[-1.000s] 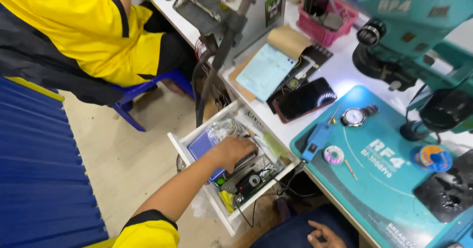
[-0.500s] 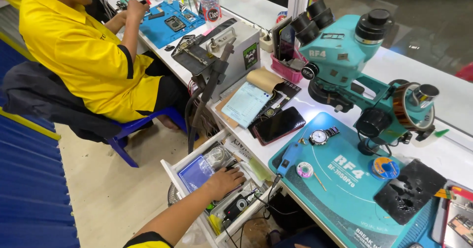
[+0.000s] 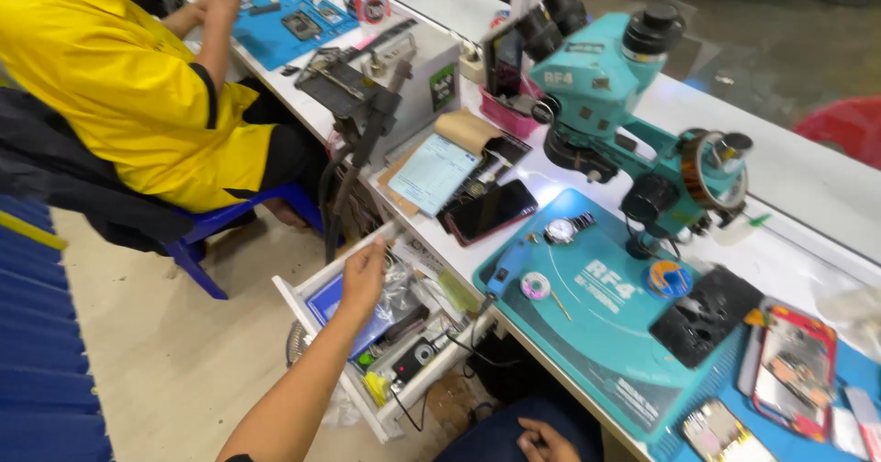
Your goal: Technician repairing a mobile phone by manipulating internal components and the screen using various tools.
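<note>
Where left hand [image 3: 365, 274] earlier dug among drawer clutter, it now lifted to far edge of open white drawer [image 3: 303, 299], fingers curled, nothing visibly held. Blue box [image 3: 330, 301] and clear bag [image 3: 401, 289] remain inside. Right hand [image 3: 543, 442] rests on lap, loosely curled, empty. Rummaging apparently finished.

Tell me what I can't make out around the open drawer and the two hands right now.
- Left hand, head view: fingertips curl over the drawer's back; whether they hold anything is hidden.
- Drawer contents under the clear plastic bag: glare and clutter blur the small parts.
- Drawer front: covered by the forearm.
- Right hand: cut off by the bottom edge; grip unreadable.
- Phone on the bench: dark screen, state unknown.
</note>
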